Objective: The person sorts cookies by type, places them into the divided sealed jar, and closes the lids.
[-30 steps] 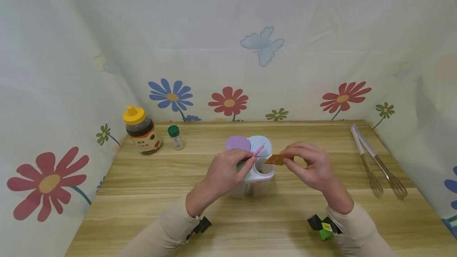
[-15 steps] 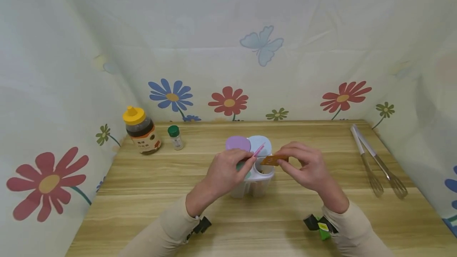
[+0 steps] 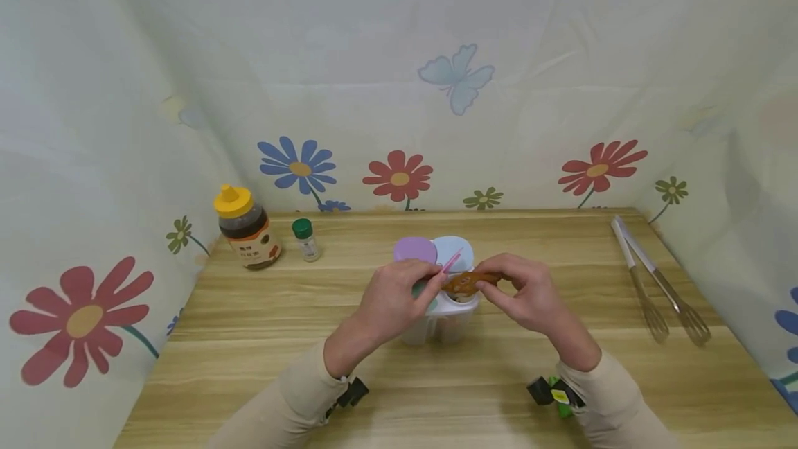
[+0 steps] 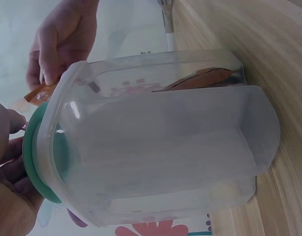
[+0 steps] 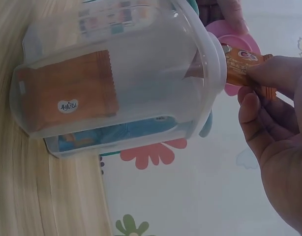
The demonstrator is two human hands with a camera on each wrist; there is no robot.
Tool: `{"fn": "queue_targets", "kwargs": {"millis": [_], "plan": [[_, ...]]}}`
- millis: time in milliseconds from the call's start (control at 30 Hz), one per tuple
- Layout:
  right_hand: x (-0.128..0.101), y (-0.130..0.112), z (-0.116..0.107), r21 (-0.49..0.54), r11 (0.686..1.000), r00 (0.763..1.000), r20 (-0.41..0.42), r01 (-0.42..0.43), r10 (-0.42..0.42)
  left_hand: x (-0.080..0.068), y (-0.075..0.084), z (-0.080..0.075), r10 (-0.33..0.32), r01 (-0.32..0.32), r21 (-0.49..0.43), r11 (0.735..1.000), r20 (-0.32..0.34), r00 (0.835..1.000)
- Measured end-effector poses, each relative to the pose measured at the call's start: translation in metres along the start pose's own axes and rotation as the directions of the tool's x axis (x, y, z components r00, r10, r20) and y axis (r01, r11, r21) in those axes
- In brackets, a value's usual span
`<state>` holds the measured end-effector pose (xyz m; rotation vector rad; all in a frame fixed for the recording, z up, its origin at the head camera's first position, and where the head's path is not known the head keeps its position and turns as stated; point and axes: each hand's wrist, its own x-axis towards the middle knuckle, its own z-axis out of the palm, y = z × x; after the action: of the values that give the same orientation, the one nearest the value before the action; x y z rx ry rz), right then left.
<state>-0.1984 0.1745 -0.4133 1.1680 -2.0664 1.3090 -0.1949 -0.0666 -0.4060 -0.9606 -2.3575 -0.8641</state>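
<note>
A clear four-sided storage box [image 3: 439,330] with a white top stands mid-table, with purple [image 3: 415,250], light blue [image 3: 454,252] and green [image 4: 35,152] lids down. Its pink lid [image 5: 234,33] is raised, pinched between the thumb and fingers of my left hand [image 3: 388,302], which lies over the green lid. My right hand [image 3: 528,291] pinches an orange-brown snack packet [image 5: 239,64] by one end. The packet's other end dips into the uncovered opening, its corner showing through the wall. Inside that compartment lies another orange snack packet [image 5: 67,91]; a blue packet [image 5: 119,132] shows in a neighbouring one.
At the back left stand a honey jar [image 3: 249,233] with a yellow cap and a small green-capped shaker [image 3: 306,240]. Two whisk-ended tools [image 3: 654,276] lie along the right side of the wooden table [image 3: 280,338]. A flower-printed cloth [image 3: 312,89] surrounds it.
My right hand has moved left and slightly down, bringing the snack packet over and into the uncovered opening. My left hand stays in place with the pink lid raised.
</note>
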Motion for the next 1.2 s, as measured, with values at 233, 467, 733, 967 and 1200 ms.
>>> {"fn": "queue_targets", "kwargs": {"millis": [233, 467, 733, 967, 1200], "plan": [[0.0000, -0.0022, -0.0063, -0.099, 0.995, 0.998, 0.055, -0.026, 0.031, -0.0004, 0.0009, 0.0002, 0.002, -0.002, 0.002, 1.000, -0.008, 1.000], [0.0043, -0.0031, -0.0011, -0.220, 0.975, 0.974, 0.208, -0.040, 0.087, -0.0003, 0.0021, 0.0016, 0.007, -0.007, 0.007, 1.000, -0.006, 1.000], [0.0033, -0.0019, -0.0001, -0.209, 0.977, 0.973, 0.208, -0.051, 0.096, -0.0007, 0.0046, 0.0003, -0.019, 0.018, 0.013, 1.000, 0.009, 1.000], [0.0020, 0.0007, 0.0012, -0.194, 0.979, 0.982, 0.188, 0.056, -0.019, -0.0003, 0.0036, 0.0005, -0.017, 0.016, 0.015, 1.000, 0.009, 1.000], [0.0012, 0.0006, 0.0007, -0.188, 0.980, 0.978, 0.208, 0.059, -0.019, -0.0016, 0.0046, 0.0014, -0.019, 0.019, 0.011, 1.000, 0.008, 1.000]]}}
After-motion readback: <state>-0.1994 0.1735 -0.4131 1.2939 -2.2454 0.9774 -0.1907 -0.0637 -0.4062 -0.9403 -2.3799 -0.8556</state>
